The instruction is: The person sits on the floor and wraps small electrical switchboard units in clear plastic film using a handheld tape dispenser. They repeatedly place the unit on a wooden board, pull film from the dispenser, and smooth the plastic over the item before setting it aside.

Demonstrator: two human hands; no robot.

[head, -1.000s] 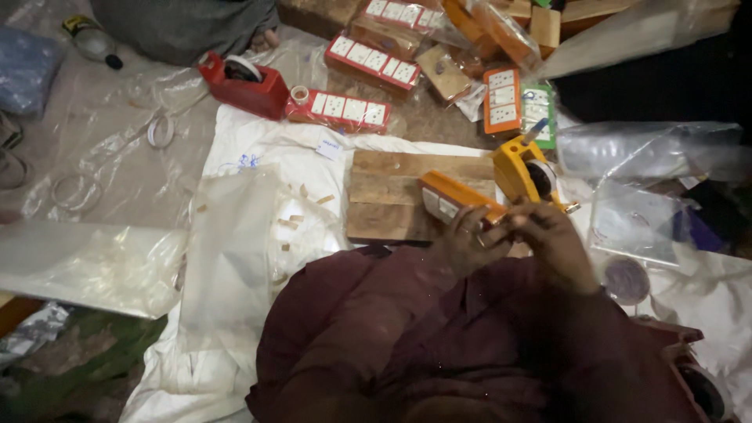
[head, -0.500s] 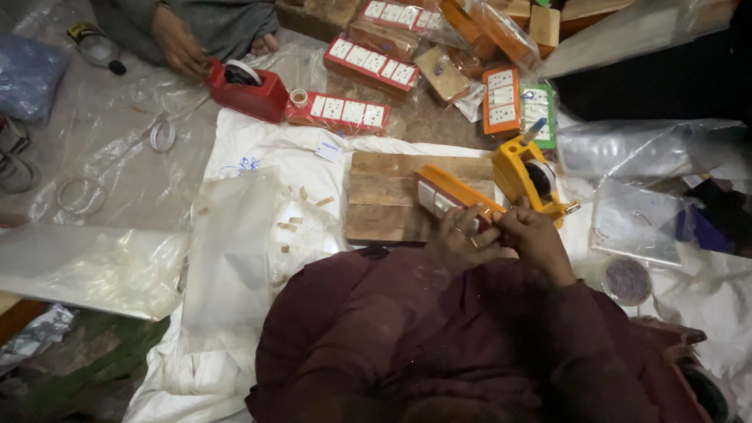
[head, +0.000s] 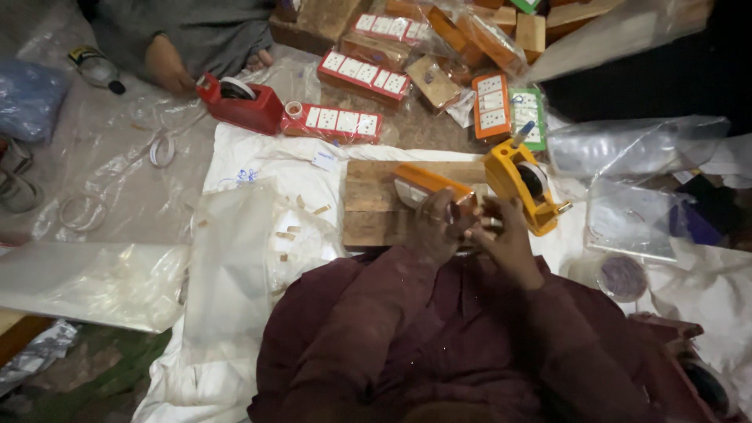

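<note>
Wrapping seems underway: your left hand (head: 435, 227) and right hand (head: 501, 235) grip the orange box (head: 427, 184), fingers closed, yellow tape dispenser (head: 521, 184) likely needed next.

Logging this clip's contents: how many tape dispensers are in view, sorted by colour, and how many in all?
Red plastic tape dispenser, by another person's hand: 1
Yellow plastic tape dispenser, beside the wearer's right hand: 1
Total: 2
</note>
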